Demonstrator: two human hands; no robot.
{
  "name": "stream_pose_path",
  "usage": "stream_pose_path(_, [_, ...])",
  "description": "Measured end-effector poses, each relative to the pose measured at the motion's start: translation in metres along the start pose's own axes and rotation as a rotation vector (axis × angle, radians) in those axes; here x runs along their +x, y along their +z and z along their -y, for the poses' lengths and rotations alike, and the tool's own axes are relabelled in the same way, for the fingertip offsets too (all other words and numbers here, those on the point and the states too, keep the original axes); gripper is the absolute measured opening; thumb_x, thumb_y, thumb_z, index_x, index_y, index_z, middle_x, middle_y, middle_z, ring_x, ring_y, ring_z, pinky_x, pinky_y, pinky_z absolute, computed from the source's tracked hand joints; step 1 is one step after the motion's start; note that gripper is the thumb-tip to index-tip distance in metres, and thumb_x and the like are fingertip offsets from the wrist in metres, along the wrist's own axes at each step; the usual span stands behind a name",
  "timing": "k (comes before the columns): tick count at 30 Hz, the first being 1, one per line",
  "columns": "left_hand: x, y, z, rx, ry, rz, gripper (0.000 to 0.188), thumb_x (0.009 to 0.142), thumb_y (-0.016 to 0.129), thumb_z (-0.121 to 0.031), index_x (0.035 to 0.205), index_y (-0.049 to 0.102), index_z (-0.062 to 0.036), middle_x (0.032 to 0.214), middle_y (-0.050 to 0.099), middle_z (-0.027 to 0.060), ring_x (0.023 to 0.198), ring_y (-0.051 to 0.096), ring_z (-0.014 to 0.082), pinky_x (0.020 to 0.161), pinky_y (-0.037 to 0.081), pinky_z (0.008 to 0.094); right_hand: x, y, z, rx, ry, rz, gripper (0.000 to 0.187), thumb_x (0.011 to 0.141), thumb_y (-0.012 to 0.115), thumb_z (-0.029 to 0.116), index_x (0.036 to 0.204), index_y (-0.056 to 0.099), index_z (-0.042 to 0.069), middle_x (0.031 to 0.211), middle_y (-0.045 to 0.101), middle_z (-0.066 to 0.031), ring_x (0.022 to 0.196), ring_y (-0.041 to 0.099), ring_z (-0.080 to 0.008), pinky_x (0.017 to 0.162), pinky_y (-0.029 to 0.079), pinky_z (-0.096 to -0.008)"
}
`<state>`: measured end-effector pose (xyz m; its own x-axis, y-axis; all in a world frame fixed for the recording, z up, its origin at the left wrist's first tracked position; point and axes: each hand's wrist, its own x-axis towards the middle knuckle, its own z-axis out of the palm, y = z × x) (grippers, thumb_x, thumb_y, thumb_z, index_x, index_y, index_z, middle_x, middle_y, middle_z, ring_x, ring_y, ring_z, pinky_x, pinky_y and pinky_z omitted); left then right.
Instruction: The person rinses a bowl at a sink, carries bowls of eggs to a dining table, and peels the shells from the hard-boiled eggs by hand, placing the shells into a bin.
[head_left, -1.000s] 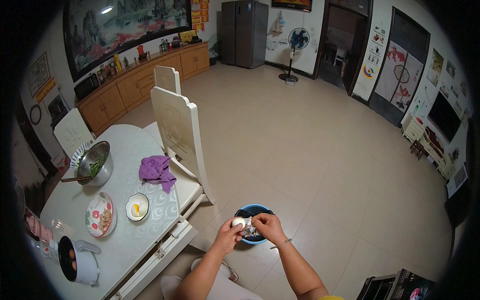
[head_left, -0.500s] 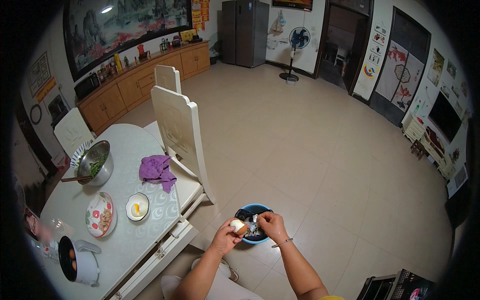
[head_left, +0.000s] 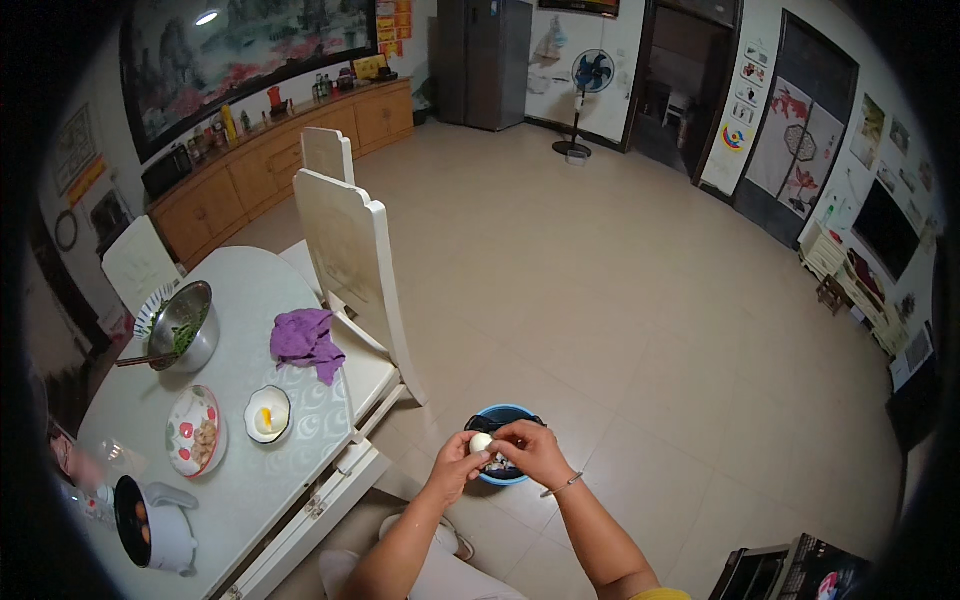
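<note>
My left hand (head_left: 459, 466) holds a boiled egg (head_left: 481, 441), whose bare white side faces up. My right hand (head_left: 530, 449), with a bracelet (head_left: 562, 485) at its wrist, has its fingers drawn together against the egg's right side. Any shell between those fingertips is hidden. Both hands are above a blue bin (head_left: 505, 410) lined with a black bag, with pale scraps inside. On the table to the left, a small scalloped bowl (head_left: 284, 427) contains egg white and yolk. Brown eggs (head_left: 143, 526) lie in a white pot with a handle (head_left: 176, 537).
The pale table (head_left: 245, 345) also bears a purple cloth (head_left: 305, 343), a metal bowl (head_left: 206, 342) of greens with chopsticks, and a strawberry-patterned bowl (head_left: 181, 449). White chairs (head_left: 350, 240) stand beside it. A dark crate (head_left: 800, 570) is at lower right. A fan (head_left: 577, 110) stands far off.
My right hand has moved left from over the bin to the egg. The egg has turned, so its brown shell no longer shows. The view has shifted slightly.
</note>
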<state>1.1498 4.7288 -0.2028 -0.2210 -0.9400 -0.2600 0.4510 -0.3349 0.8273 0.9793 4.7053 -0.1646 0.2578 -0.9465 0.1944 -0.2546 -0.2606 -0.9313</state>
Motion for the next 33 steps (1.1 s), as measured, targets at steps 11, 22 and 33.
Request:
stream_pose_path(11, [-0.002,0.004,0.005,0.180,0.025,-0.051,0.034,0.080,0.065,-0.010,0.109,0.049,-0.0030,0.091,0.061,0.0045,0.067,0.053,0.0054,0.048,0.036,0.0163,-0.002,0.003,0.005,-0.250,-0.074,0.022,0.012,0.079,0.061,0.014,0.080,0.061,0.002,0.076,0.059,-0.0117,0.069,0.059,-0.0274,0.060,0.046,-0.0342])
stream_pose_path(22, [-0.006,-0.005,-0.003,-0.171,-0.033,0.102,0.037,0.080,0.048,-0.013,0.115,0.048,-0.0030,0.099,0.059,0.0103,0.081,0.055,0.0168,0.060,0.041,0.0269,-0.005,0.013,-0.021,0.205,0.198,-0.019,0.012,0.085,0.059,0.013,0.082,0.061,0.002,0.072,0.058,0.0021,0.065,0.052,-0.0059,0.057,0.044,-0.0215])
stream_pose_path(33, [-0.006,-0.004,0.001,0.039,0.021,0.045,0.038,0.083,0.059,-0.011,0.120,0.050,-0.0039,0.092,0.058,0.0019,0.074,0.052,0.0072,0.057,0.040,0.0192,-0.009,0.011,-0.018,0.282,0.234,0.120,0.023,0.084,0.064,0.015,0.099,0.065,-0.002,0.087,0.066,-0.0056,0.076,0.060,-0.0093,0.067,0.049,-0.0234])
